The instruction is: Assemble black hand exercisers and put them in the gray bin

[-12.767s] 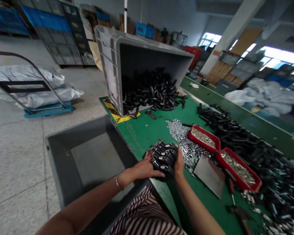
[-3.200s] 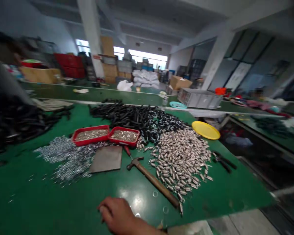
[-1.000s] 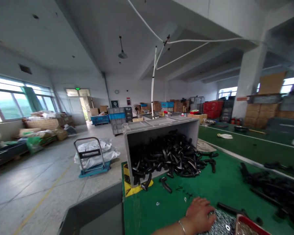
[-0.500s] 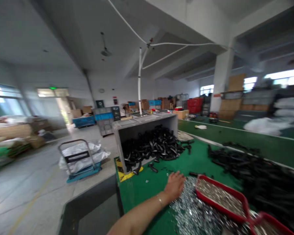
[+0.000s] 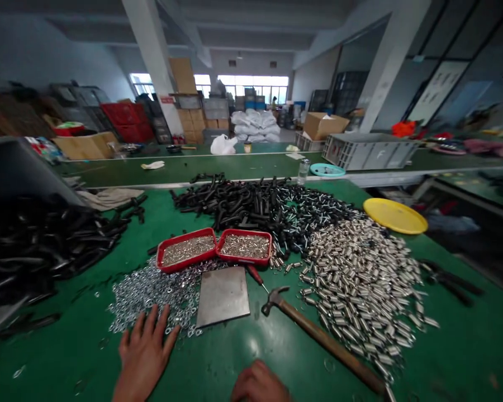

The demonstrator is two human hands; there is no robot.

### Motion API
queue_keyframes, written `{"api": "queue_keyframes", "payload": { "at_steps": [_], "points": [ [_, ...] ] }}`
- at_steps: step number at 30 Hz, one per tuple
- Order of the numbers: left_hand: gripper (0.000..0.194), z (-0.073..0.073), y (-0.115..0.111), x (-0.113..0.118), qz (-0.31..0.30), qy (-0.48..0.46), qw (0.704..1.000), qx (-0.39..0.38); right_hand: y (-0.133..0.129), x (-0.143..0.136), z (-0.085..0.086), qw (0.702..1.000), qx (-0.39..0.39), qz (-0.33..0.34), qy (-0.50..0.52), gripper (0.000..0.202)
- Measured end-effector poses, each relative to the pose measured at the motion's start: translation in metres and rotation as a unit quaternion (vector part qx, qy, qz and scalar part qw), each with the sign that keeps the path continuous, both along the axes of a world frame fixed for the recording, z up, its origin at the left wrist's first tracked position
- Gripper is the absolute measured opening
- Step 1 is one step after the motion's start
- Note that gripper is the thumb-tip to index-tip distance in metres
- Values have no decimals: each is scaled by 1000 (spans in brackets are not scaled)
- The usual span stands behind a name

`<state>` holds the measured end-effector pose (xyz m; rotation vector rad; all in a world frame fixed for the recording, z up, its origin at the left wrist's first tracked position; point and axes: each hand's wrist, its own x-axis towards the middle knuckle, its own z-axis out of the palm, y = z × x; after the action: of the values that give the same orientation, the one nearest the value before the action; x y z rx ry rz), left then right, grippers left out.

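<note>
My left hand (image 5: 145, 349) lies with fingers spread at the near edge of a pile of small silvery washers or rings (image 5: 151, 287). My right hand (image 5: 260, 382) is curled at the bottom edge; anything inside its fingers is hidden. Between and beyond the hands lies a square metal plate (image 5: 223, 296). A claw hammer (image 5: 327, 340) with a wooden handle lies to the right, beside a screwdriver (image 5: 255, 274). Behind the plate are a left red tray (image 5: 162, 267) and a right red tray (image 5: 245, 260), both filled with small metal pieces.
Metal springs (image 5: 360, 279) are heaped on the right, near pliers (image 5: 450, 279) and a yellow lid (image 5: 396, 216). Black parts (image 5: 243, 204) are piled behind the trays. More black parts spill from a grey crate (image 5: 37, 167) at left. A grey bin (image 5: 369, 152) stands farther back.
My view has swung right, from the crate and floor to the bench. My left hand remains open near the washers. My right hand, the plate, hammer and springs have come into view.
</note>
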<state>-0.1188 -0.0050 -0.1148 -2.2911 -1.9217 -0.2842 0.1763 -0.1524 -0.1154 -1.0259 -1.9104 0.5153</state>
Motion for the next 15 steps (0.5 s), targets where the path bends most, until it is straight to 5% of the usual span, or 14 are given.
{"api": "queue_keyframes", "payload": {
  "at_steps": [2, 6, 9, 13, 15],
  "points": [
    [66, 5, 2, 1, 0, 5, 1000, -8, 17, 23, 21, 999, 4, -16, -32, 28],
    [67, 5, 0, -2, -7, 7, 1000, 3, 73, 103, 60, 976, -17, -176, -129, 38],
    [65, 5, -2, -1, -4, 4, 1000, 6, 119, 158, 64, 926, -60, -317, -194, 37],
    [62, 9, 0, 1, 0, -11, 1000, 5, 153, 192, 56, 917, -83, -340, -190, 8],
    [60, 13, 0, 1, 4, -25, 1000, 10, 160, 195, 58, 920, -81, -347, -166, 12]
  ]
}}
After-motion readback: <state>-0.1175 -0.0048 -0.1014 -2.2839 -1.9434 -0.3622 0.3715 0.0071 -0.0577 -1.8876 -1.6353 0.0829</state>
